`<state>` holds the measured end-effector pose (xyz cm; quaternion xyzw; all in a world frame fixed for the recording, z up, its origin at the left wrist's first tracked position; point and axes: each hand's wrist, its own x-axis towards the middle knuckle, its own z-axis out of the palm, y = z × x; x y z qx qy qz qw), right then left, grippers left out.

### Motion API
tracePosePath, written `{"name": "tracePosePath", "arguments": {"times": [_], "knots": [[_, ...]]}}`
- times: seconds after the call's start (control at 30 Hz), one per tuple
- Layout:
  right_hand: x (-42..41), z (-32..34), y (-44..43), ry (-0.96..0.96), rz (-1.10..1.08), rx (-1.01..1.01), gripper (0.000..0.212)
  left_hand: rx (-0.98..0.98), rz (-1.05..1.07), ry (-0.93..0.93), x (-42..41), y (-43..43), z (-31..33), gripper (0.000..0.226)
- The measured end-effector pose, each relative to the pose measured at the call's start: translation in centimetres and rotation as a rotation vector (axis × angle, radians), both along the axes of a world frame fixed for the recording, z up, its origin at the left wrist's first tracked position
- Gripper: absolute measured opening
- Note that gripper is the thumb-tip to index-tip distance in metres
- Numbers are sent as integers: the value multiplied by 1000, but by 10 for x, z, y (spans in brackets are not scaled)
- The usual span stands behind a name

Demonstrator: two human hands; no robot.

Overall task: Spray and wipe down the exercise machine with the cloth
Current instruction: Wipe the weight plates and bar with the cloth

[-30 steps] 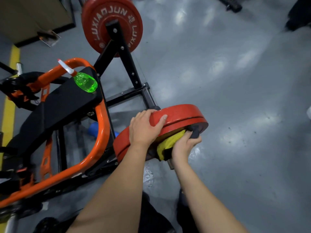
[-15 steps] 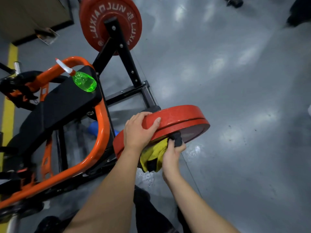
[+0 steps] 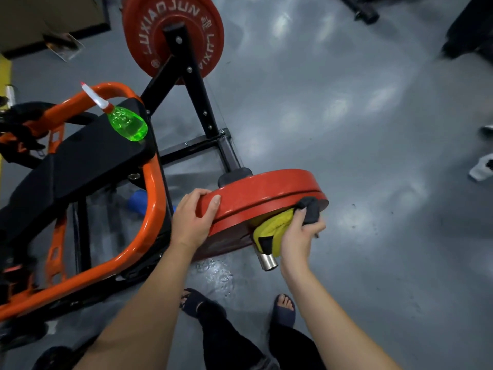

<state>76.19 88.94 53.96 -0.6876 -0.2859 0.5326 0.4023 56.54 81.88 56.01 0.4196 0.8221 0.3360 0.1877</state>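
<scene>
Matt, scuffed, rubbery-looking coat on red plate. Soft fabric cloth (weave too small to tell). Polished, v. shiny metal bar end. Clear green plastic spray bottle. Matt black seat pad. Glossy orange paint on frame tube. Smooth, reflective floor.

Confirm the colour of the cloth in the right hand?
Yellow and dark grey cloth, clearest in the head view.

Glossy grey floor w/ light glare, yellow line at left, tan box top-left

The person wears dark trousers and dark open-toed slide sandals, with both forearms bare throughout the view.
</scene>
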Motion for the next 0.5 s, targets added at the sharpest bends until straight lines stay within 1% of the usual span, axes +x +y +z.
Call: {"name": "tracePosePath", "arguments": {"times": [0.07, 0.13, 0.2, 0.23, 0.3, 0.37, 0.43, 0.5], "knots": [[-12, 0, -14, 19, 32, -83, 46, -3, -27, -5, -7, -6, -5, 51], [-24, -1, -30, 57, 85, -149, 43, -32, -52, 0, -11, -14, -8, 57], [-35, -1, -44, 85, 145, -181, 44, -99, -92, 19, -16, -20, -5, 54], [-39, 0, -49, 90, 179, -204, 46, -147, -117, 54, -19, -23, -3, 53], [-44, 2, -54, 88, 218, -235, 43, -223, -157, 182, -26, -23, 6, 54], [-46, 3, -55, 79, 222, -248, 42, -236, -120, 277, -27, -12, 19, 57], [-45, 4, -52, 78, 227, -238, 43, -183, -56, 266, -10, 14, 34, 57], [-43, 8, -50, 83, 243, -230, 42, -153, 9, 142, 22, 45, 48, 51]]}}
